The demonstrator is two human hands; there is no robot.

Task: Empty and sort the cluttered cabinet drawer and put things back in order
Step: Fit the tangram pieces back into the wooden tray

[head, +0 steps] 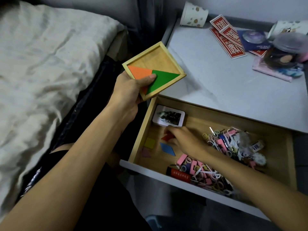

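Head view, the only one supplied: we find the cabinet drawer [196,147] pulled out below a grey cabinet top [225,77], with a bed to the left. The left hand [128,92] holds a square wooden puzzle tray [155,69] up above the drawer's left corner, thumb pressed on the tray's face and fingers clamped beneath; an orange triangle [140,71] and a green triangle [164,81] are seated in it and the rest of the tray is bare wood. The right hand [183,139] is down in the drawer, fingertips drawn together at a red piece [167,136]; motion blur prevents us from confirming whether the piece is pinched or merely touched. Loose on the drawer floor near it lie a yellow square [149,142], a blue parallelogram [167,148] and a pink piece [146,152]. A white-framed photo card [168,117] rests at the back left. A tangle of pink clips and small rings [221,152] fills the middle and right, with a red tube [179,174] by the front wall. Paper cups, red cards and a jar already stand on the cabinet top. We judge the step in hand to be gathering the puzzle pieces into their tray, with emptying well short of done. The next move calls for a secure pinch on the thin red piece, a lift clear of the drawer wall, and the tray held level to receive it.
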